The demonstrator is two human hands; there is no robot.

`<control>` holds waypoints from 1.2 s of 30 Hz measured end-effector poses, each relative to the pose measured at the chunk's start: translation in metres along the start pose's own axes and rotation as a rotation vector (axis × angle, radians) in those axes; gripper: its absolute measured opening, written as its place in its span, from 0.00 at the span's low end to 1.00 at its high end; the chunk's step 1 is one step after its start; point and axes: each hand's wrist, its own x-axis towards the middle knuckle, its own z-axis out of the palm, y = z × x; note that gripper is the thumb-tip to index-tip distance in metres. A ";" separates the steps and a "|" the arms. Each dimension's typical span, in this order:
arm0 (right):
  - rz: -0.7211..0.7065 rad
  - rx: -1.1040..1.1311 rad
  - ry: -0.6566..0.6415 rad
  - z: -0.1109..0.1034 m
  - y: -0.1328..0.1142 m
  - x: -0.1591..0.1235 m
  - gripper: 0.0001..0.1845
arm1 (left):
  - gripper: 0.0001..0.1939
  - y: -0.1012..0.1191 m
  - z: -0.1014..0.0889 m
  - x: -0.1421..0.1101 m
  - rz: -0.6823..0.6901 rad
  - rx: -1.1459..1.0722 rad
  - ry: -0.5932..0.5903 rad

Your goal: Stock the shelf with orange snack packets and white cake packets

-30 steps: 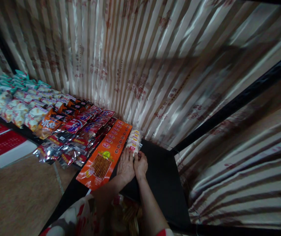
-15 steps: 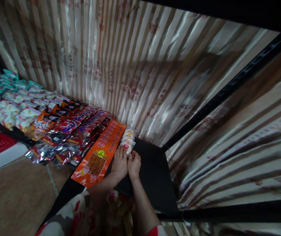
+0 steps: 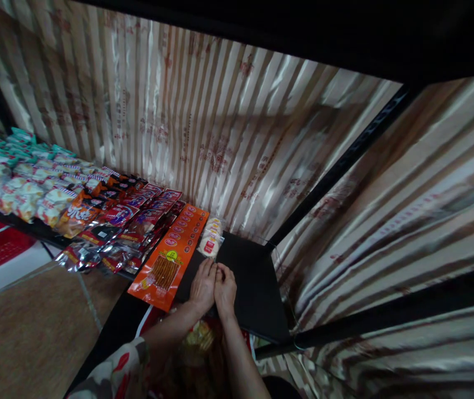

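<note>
Small white snack packets (image 3: 211, 238) with yellow marks and a red label lie in a row on the black shelf (image 3: 257, 282). Just in front of them is my left hand (image 3: 204, 285), fingers stretched forward and nothing seen in it. Close beside it, my right hand (image 3: 225, 288) is loosely curled, with a gap between thumb and forefinger and nothing visible inside. Both hands are a little apart from the packets, fingertips near each other. To their left lies a long orange snack packet (image 3: 170, 257) showing brown sticks.
Dark red packets (image 3: 145, 216), orange-and-black bags (image 3: 80, 213), white bags (image 3: 52, 202) and green-topped bags (image 3: 21, 138) fill the shelf leftward. A striped sheet (image 3: 220, 122) hangs behind. A black post (image 3: 336, 166) stands right. Below are a red-and-white crate (image 3: 0, 249) and more packets (image 3: 199, 338).
Both hands have drawn back toward me from the white packets, which now lie untouched on the shelf. The view has shifted slightly.
</note>
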 end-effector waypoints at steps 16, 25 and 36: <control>-0.008 0.098 0.078 -0.020 -0.009 -0.096 0.15 | 0.15 0.005 -0.031 -0.087 0.038 -0.149 -0.067; 0.020 -0.086 -0.149 0.002 0.033 -0.156 0.18 | 0.13 -0.031 -0.010 -0.150 0.084 -0.024 -0.173; 0.297 -0.135 -0.578 0.054 0.056 -0.192 0.22 | 0.23 -0.102 0.016 -0.186 -0.237 0.314 -0.476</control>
